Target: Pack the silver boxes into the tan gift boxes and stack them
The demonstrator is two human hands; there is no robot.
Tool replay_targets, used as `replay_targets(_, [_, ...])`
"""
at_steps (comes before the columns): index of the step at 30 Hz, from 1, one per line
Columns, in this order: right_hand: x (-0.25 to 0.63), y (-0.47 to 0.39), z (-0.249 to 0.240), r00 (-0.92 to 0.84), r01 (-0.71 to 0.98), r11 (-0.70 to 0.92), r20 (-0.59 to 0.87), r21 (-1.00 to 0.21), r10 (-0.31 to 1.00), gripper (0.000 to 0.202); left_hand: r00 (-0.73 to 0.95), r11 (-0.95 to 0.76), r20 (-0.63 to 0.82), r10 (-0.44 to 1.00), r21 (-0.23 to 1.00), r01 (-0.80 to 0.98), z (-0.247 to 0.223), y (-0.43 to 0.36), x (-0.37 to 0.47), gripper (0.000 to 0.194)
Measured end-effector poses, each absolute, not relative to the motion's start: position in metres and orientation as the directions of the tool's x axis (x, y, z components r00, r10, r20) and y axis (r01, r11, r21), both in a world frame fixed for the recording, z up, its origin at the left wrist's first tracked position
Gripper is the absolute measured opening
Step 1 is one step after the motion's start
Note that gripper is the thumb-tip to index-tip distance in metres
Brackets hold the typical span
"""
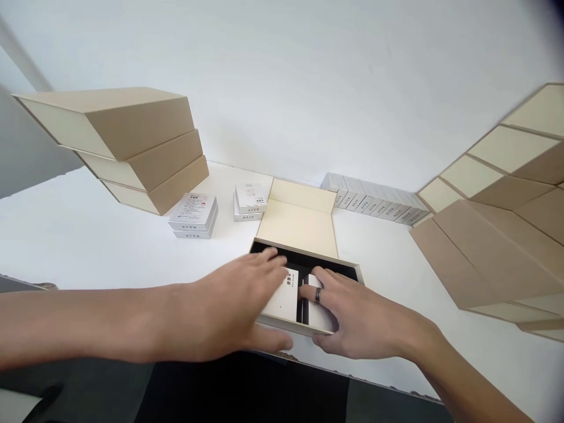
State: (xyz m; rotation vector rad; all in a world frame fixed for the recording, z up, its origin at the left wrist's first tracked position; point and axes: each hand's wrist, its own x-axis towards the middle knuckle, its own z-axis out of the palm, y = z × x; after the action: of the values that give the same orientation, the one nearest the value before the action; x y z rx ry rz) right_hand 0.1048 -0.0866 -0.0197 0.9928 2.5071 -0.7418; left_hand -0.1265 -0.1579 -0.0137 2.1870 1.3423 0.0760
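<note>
An opened beige gift box [304,226] lies before me, its lid folded back toward the wall and its inside dark. A white small carton [286,296] with printed characters sits in its left part; another white carton [319,311] is in the right part. My left hand [240,299] hovers over the left carton, fingers stretched out and slightly blurred, thumb near the front edge. My right hand [348,314], with a dark ring, curls round the right carton, thumb at the box's front wall. Much of both cartons is hidden by my hands.
Beige closed boxes [145,135] are stacked at the left, and more boxes [497,241] at the right. Small white cartons lie in two short stacks, one left [194,214] and one nearer the lid [250,201]. A row of cartons [374,197] stands along the wall.
</note>
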Motion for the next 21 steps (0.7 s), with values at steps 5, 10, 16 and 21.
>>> replay_targets(5, [0.103,-0.088,-0.018,-0.695,0.708,0.621,-0.482,-0.335,0.533,0.031,0.696,-0.351,-0.526,0.489,0.612,0.709,0.025,-0.158,-0.131,0.080])
replay_targets(10, [0.105,-0.090,-0.019,-0.695,0.709,0.621,-0.480,-0.333,0.536,0.034,0.538,-0.211,-0.459,0.707,0.588,0.781,0.033,-0.152,-0.130,0.064])
replay_targets(16, [0.106,-0.090,-0.022,-0.719,0.686,0.645,-0.452,-0.338,0.528,0.030,0.759,-0.104,-0.568,0.319,0.775,0.623,0.049,-0.133,-0.135,0.046])
replay_targets(21, [0.107,-0.090,-0.023,-0.709,0.697,0.626,-0.466,-0.349,0.530,0.032,0.594,-0.278,-0.529,0.606,0.558,0.782,0.042,-0.131,-0.136,0.068])
